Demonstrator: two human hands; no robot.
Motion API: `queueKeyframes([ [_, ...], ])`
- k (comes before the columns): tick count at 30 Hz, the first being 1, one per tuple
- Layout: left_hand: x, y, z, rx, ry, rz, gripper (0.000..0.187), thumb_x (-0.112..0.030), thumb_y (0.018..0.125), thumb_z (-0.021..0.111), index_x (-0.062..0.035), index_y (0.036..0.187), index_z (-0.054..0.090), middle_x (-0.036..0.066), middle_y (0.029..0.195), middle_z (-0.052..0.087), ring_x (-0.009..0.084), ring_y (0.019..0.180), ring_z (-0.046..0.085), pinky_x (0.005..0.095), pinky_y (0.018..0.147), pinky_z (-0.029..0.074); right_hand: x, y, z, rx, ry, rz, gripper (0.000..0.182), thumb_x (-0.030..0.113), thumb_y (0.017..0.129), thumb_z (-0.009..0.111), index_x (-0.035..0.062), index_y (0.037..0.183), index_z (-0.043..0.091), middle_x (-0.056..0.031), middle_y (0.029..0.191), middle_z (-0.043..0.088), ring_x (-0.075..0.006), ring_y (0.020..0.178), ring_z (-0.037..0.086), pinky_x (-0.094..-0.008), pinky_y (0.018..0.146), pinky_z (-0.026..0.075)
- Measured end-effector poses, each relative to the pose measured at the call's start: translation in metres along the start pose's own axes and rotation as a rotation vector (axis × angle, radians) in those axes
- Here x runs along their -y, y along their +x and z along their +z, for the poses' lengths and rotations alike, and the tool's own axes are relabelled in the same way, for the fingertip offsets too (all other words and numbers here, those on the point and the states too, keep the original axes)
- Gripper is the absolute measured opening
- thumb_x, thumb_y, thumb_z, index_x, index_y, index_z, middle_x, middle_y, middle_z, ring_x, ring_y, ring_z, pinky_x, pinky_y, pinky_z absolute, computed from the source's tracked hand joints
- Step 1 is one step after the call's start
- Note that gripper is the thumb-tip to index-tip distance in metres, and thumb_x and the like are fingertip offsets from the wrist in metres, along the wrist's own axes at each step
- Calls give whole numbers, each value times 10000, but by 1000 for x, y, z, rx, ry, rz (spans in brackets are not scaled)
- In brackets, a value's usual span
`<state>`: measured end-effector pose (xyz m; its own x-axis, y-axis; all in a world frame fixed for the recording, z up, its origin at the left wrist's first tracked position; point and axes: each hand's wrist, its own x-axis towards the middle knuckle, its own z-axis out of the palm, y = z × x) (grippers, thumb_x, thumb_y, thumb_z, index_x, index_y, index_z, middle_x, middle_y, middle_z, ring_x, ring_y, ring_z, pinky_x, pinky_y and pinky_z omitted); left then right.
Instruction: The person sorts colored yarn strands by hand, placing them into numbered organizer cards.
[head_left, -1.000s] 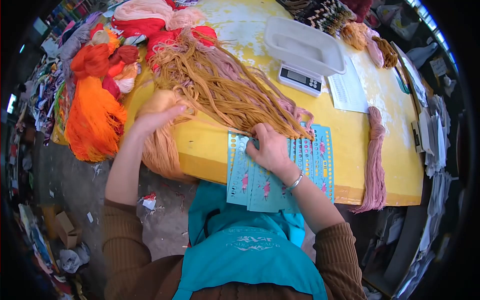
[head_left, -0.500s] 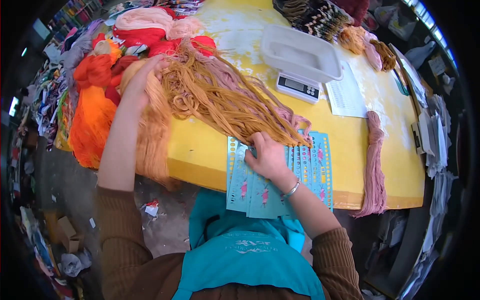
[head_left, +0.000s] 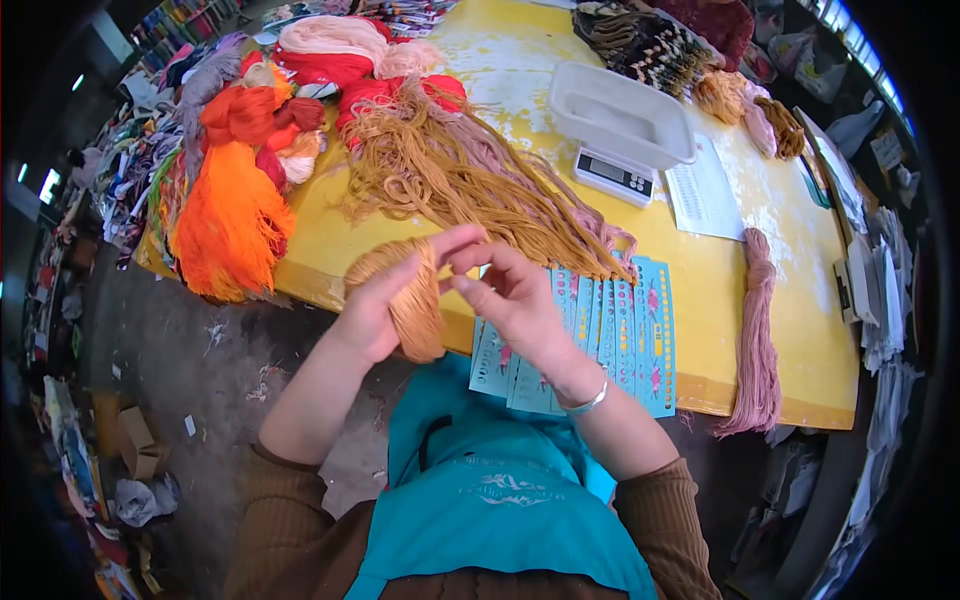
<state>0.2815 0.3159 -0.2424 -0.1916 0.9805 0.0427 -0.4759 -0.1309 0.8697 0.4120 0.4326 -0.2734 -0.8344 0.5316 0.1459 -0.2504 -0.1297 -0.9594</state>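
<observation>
A light orange skein of thread [head_left: 415,315] hangs folded in my left hand [head_left: 375,315], above the table's front edge. The thumb lies across the skein and the fingers reach behind it. Close on its right is my right hand [head_left: 515,305], its thumb and fingers bent together in a pinch beside the skein. What the pinch holds is too small to make out. Behind both hands, long ochre threads [head_left: 500,225] lie spread over mauve threads [head_left: 560,195]. Blue-green punched cards [head_left: 605,340] lie overlapped under my right wrist.
On the yellow table [head_left: 690,355], a white tray [head_left: 620,125] sits on a digital scale [head_left: 615,178] beside a printed sheet [head_left: 705,190]. A pink skein [head_left: 757,340] hangs over the front edge at right. Orange thread [head_left: 235,220] and red bundles [head_left: 240,112] are heaped at left.
The light orange skein has come off the pile at left, toward my body, and is now folded in my left hand. My right hand has lifted off the cards and ochre threads to meet it.
</observation>
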Motion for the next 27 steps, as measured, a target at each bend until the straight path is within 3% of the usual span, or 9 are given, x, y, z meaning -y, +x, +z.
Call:
queueKeyframes([
  [4, 18, -9, 13, 25, -45, -5, 677, -418, 962, 422, 52, 1439, 316, 157, 1480, 360, 220, 1341, 380, 352, 1083, 317, 3, -15, 14, -11, 87, 131, 63, 77, 887, 645, 37, 936, 647, 11, 820, 633, -31, 628, 487, -179, 558, 383],
  [6, 20, -14, 14, 35, -96, -28, 650, -390, 968, 431, 55, 1430, 330, 155, 1430, 421, 211, 1294, 431, 348, 1069, 342, 3, -22, 11, -100, 313, 268, 42, 87, 896, 632, 49, 914, 635, 4, 813, 638, -52, 577, 504, -189, 492, 358],
  [10, 34, -17, 11, -45, -142, -62, 601, -330, 961, 453, 62, 1407, 358, 137, 1359, 484, 211, 1259, 467, 354, 1063, 352, 1, -31, -3, -158, 585, 176, 32, 63, 919, 575, 71, 925, 605, -43, 855, 675, -77, 532, 514, -197, 447, 349],
  [12, 38, -16, 15, -56, -147, -76, 598, -314, 950, 464, 65, 1400, 361, 139, 1369, 472, 224, 1266, 462, 362, 1072, 342, -1, -36, -9, -143, 568, 159, 36, 67, 930, 561, 68, 925, 597, -58, 863, 683, -73, 517, 510, -189, 437, 347],
  [15, 52, -12, 16, -152, -58, -53, 457, -145, 950, 537, 10, 1369, 440, 88, 1237, 563, 148, 1151, 530, 316, 1005, 410, 1, -42, -11, -191, 427, 167, 37, 81, 937, 565, 61, 919, 591, -54, 835, 676, -57, 517, 509, -177, 423, 345],
  [17, 55, -11, 23, -185, -49, -44, 446, -138, 947, 542, 14, 1357, 450, 81, 1219, 568, 143, 1135, 536, 314, 993, 418, 1, -45, -11, -213, 137, 81, 44, 85, 939, 569, 55, 909, 578, -30, 784, 655, -41, 519, 504, -169, 412, 349],
  [21, 62, -5, 31, -301, 36, 47, 422, -115, 935, 545, 20, 1328, 471, 71, 1152, 588, 137, 1066, 562, 306, 959, 440, -12, -47, -14, -231, -88, -74, 35, 70, 930, 578, 53, 906, 560, -15, 746, 629, -36, 514, 499, -175, 407, 360],
  [25, 68, -5, 20, -228, -51, 0, 430, -99, 921, 544, 22, 1327, 474, 62, 1070, 601, 134, 994, 574, 286, 917, 451, -4, -47, -16, -278, 464, 186, 58, 114, 950, 544, 77, 905, 541, -21, 717, 613, -61, 491, 496, -185, 398, 340],
  [27, 66, -6, 19, -195, -102, -27, 437, -80, 907, 538, 26, 1327, 474, 50, 976, 593, 111, 870, 564, 259, 832, 457, -3, -47, -17, -261, 508, 201, 62, 132, 960, 526, 93, 912, 528, -34, 698, 609, -70, 474, 486, -190, 388, 315],
])
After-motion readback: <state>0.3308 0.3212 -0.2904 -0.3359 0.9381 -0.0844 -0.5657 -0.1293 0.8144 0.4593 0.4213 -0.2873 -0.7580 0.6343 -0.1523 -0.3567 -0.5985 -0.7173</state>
